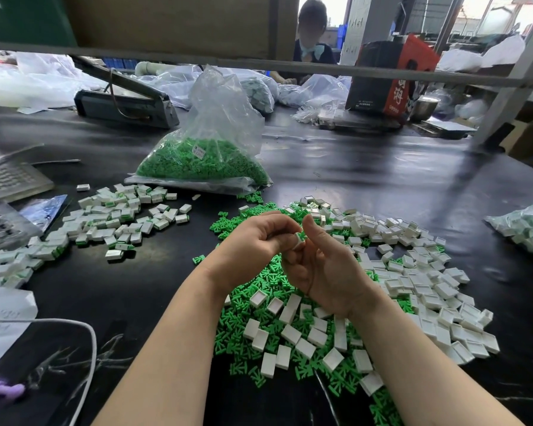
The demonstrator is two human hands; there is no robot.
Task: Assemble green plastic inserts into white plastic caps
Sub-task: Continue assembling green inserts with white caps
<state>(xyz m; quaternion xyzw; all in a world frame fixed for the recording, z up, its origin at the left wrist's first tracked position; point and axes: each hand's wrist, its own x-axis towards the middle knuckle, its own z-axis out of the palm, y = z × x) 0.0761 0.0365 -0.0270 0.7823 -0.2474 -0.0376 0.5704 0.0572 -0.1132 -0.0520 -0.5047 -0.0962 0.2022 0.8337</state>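
two bare forearms reach up from the near edge, and they meet above the mixed heap of loose green plastic inserts [260, 282] and open white plastic caps [419, 284] on the black table [366, 179]. that heap is the landmark for everything else.

left hand [253, 241] hovers just over the heap's far-left part, its fingers curled inward toward a single small white cap with a sliver of green at its edge [300, 237]. right hand [323, 269] is palm up beside it, thumb raised against the same piece and fingers folded beneath. both grips look closed on this one cap, pinching it between them; how far the green insert is seated i cannot tell, as the fingers cover most of it.

judging by this, the step in hand is pressing an insert home into its cap. the next move likely calls for a firm squeeze until the green sits flush, then dropping the piece on the pile of finished white-and-green caps [105, 226], which lies well to the left of the heap.

beyond the heap, a clear plastic bag of green inserts [203, 161] stands upright. right of the heap, another clear bag of white parts [526, 229] lies at the table's edge.
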